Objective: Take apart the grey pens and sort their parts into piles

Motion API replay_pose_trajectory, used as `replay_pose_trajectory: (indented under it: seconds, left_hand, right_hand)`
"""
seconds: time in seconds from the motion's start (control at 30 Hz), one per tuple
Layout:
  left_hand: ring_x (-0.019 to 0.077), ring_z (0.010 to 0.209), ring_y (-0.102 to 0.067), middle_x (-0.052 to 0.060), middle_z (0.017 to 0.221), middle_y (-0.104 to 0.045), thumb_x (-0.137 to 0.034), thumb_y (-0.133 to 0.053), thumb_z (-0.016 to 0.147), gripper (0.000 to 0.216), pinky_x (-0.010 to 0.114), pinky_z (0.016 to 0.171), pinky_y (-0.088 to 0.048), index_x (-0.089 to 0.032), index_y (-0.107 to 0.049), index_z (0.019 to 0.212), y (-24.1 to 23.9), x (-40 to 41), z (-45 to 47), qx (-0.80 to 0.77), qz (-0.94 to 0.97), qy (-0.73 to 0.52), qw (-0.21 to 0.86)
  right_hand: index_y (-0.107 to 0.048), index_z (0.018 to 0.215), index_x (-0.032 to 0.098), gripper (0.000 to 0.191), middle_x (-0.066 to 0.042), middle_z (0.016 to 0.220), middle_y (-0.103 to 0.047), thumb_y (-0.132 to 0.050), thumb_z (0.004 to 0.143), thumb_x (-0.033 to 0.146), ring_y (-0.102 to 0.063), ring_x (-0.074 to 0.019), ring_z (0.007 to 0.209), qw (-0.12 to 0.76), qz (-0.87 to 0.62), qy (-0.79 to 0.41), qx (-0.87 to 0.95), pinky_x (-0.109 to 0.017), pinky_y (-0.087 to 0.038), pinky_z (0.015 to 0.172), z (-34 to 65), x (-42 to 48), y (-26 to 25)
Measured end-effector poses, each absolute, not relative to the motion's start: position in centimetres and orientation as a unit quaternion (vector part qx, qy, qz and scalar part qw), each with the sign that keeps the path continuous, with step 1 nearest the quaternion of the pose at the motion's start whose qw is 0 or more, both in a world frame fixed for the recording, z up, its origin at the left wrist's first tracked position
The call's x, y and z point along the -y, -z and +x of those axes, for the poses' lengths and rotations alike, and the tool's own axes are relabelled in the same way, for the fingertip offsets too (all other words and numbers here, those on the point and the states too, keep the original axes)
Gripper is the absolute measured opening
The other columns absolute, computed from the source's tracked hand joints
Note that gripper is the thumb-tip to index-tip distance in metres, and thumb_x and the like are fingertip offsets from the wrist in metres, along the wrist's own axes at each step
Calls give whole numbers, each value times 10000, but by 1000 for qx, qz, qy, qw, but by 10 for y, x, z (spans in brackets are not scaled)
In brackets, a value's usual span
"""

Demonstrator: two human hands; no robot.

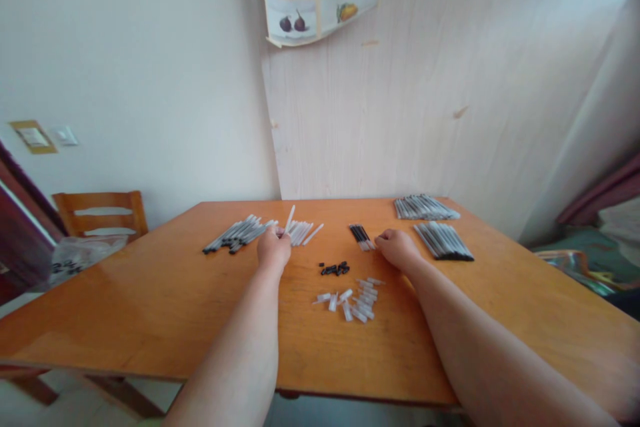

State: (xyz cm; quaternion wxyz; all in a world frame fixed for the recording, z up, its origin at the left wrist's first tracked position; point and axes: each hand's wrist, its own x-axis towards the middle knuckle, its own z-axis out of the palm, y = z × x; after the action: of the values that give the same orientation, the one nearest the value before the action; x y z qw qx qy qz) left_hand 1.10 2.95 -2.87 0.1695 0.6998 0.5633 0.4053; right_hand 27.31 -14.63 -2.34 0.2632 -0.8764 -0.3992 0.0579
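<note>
Bare left forearm (pixel 235 353) and right forearm (pixel 480 347), uncovered from the bottom edge up to the wrists, both thick near the camera and tapering away under the wide lens. The left hand (pixel 273 248) and right hand (pixel 399 248) are bare too, knuckles rounded, fingers small and soft in focus. Thin pale greenish sliver (pixel 150 421) at the bottom edge beside the left forearm, possibly clothing, too blurred to tell.

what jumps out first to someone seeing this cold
The orange table is dotted with sorted pen parts: clear caps near the middle, neat pen stacks at the far right. The left hand holds a clear tube pointing up, and the right hand rests by black refills.
</note>
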Motion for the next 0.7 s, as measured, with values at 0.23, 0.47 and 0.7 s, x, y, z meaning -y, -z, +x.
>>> replay_pose_trajectory:
  seconds: [0.23,0.47,0.7]
  left_hand:
    - [238,915,-626,104,928,-688,-255,-559,784,202,319,824,-472,-184,-710,898,26,-22,9,-551,757,-343,72]
    - [243,934,-609,123,991,-646,-237,-546,803,213,341,872,-475,-177,-705,931,31,-17,12,-548,774,-316,23]
    - [232,939,-606,119,988,-634,-180,-549,793,170,331,862,-471,-164,-653,927,35,-18,16,-535,781,-323,18]
  right_hand:
    - [-710,803,185,273,-85,799,-690,-513,781,372,-596,-176,719,257,-872,-58,413,-242,-333,563,272,147,21]
    - [-710,820,184,280,-88,834,-703,-516,793,384,-605,-174,726,253,-872,-64,415,-237,-327,551,271,148,21]
    - [-713,811,190,285,-88,823,-694,-513,800,393,-599,-180,720,259,-870,-63,415,-248,-346,569,270,147,22]
